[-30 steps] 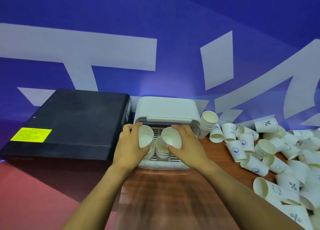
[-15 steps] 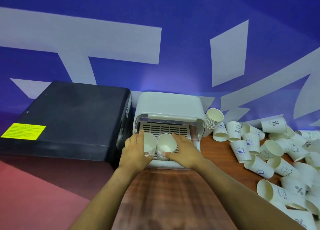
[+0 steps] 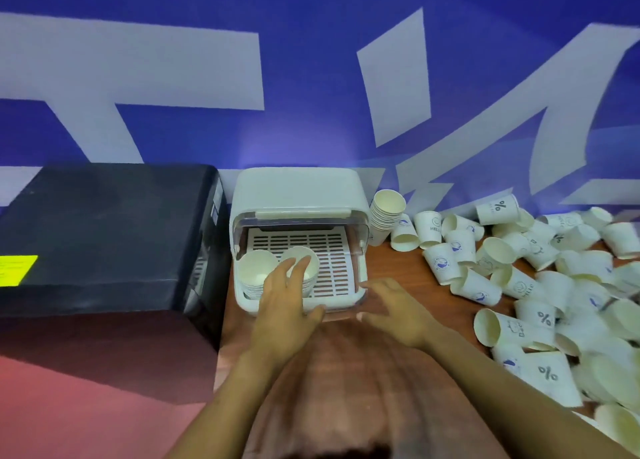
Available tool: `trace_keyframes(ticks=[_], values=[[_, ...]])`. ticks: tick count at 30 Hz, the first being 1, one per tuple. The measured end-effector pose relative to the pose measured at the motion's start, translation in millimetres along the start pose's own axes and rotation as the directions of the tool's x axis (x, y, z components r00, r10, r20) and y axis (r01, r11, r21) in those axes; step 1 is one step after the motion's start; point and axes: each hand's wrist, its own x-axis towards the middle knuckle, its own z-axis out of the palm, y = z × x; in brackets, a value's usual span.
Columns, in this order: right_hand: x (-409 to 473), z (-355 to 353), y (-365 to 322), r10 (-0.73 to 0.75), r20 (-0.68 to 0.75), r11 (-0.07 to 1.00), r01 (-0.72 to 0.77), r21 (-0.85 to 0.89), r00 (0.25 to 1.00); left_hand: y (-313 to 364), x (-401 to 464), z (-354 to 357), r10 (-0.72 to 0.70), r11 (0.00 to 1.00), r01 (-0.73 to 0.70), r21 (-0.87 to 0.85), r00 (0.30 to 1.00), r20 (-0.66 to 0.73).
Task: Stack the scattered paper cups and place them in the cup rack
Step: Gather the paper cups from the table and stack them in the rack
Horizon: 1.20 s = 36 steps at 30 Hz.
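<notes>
Black and boxy, a cabinet (image 3: 104, 230) with a yellow label (image 3: 15, 270) is sitting at the far left, just beside the white cup rack (image 3: 298, 195) on the wooden worktop (image 3: 346, 389). Two stacks of paper cups (image 3: 258, 273) are standing mouth-up at the left front of the rack's slotted tray (image 3: 329, 261), touching each other. Over them the left hand (image 3: 285, 306) is hovering with its grip wide, fingers straight and spread, the fingertips (image 3: 303, 263) lying across the rim of the right-hand stack and curling round nothing. Just beside it, the right hand (image 3: 394, 315) is reaching toward the tray's front right corner, its grip also wide and holding nothing; whether it is touching the rim I cannot tell. Right of the rack, another stack of cups (image 3: 386, 216) is leaning against its side wall, and further right loose cups (image 3: 540, 285) are lying scattered in a heap, most on their sides, several printed with a percent sign.
</notes>
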Motion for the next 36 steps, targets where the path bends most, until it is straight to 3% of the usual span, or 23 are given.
trace_keyframes(ticks=[4, 11, 17, 22, 26, 31, 36], values=[[-35, -9, 45, 0.110, -0.003, 0.994, -0.110, 0.002, 0.994, 25, -8, 36, 0.033, 0.999, -0.034, 0.009, 0.997, 0.077], [-62, -42, 124, 0.085, -0.057, 0.996, -0.082, 0.039, 0.995, 85, -12, 94, 0.041, 0.996, -0.053, 0.066, 0.984, 0.175], [-76, -82, 214, 0.066, -0.044, 0.995, -0.062, 0.084, 0.997, 153, -12, 167, -0.119, 0.991, 0.097, 0.090, 0.954, 0.276], [-81, -102, 278, 0.076, 0.000, 0.995, -0.076, 0.071, 0.997, 203, -20, 235, -0.259, 0.966, 0.238, 0.102, 0.881, 0.396], [-78, -100, 297, 0.005, -0.008, 0.999, -0.005, 0.033, 1.000, 229, -29, 276, -0.375, 0.890, 0.454, -0.047, 0.786, 0.492], [-65, -94, 301, -0.037, -0.026, 0.992, 0.034, -0.118, 0.999, 246, -28, 305, -0.458, 0.868, 0.491, 0.073, 0.735, 0.501], [-58, -80, 301, -0.016, 0.045, 0.978, 0.025, -0.207, 0.999, 250, -36, 323, -0.498, 0.859, 0.476, 0.188, 0.695, 0.519]])
